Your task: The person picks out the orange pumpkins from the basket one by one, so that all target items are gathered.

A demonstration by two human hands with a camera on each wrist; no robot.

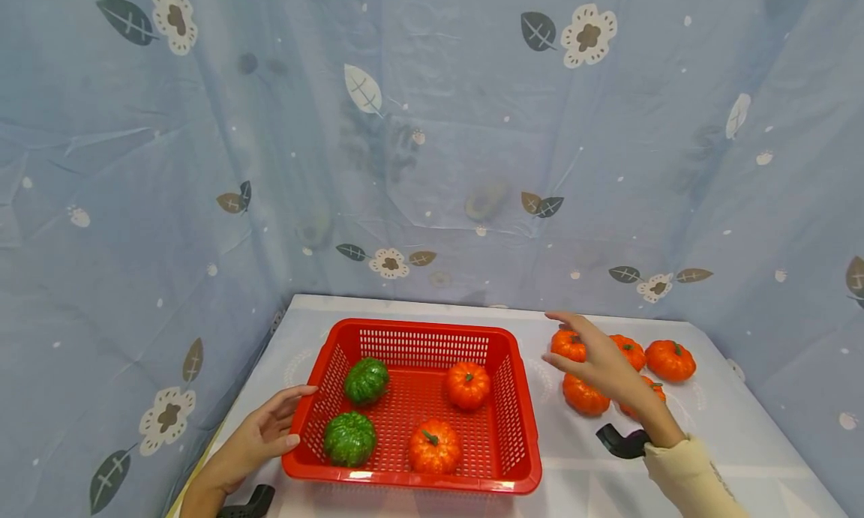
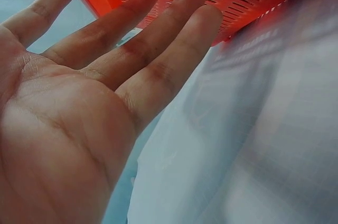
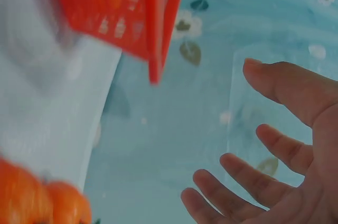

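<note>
1. Basket (image 1: pixel 408 387): sits on the table (image 1: pixel 729 428), red, with slotted walls; holds two green pumpkins (image 1: pixel 367 381) toward the left and two orange pumpkins (image 1: pixel 468 385) toward the right.
2. Left hand (image 1: pixel 256 432): rests beside the basket's left rim, fingers loosely extended, thumb apart, nothing clasped; cannot tell how firmly touching.
3. Right hand (image 1: pixel 597 357): hangs near the loose pumpkins (image 1: pixel 671 360), to the right of the basket, fingers and thumb spread, nothing gripped.
4. Loose pumpkins: lie near one another on the table, five in sight, all orange, some partly hidden by the right hand and wrist.
5. Curtain (image 1: pixel 432 128): hangs behind the table, blue, printed with flowers and leaves.
6. Sleeve (image 1: pixel 688 477): covers the right forearm, cream.
</note>
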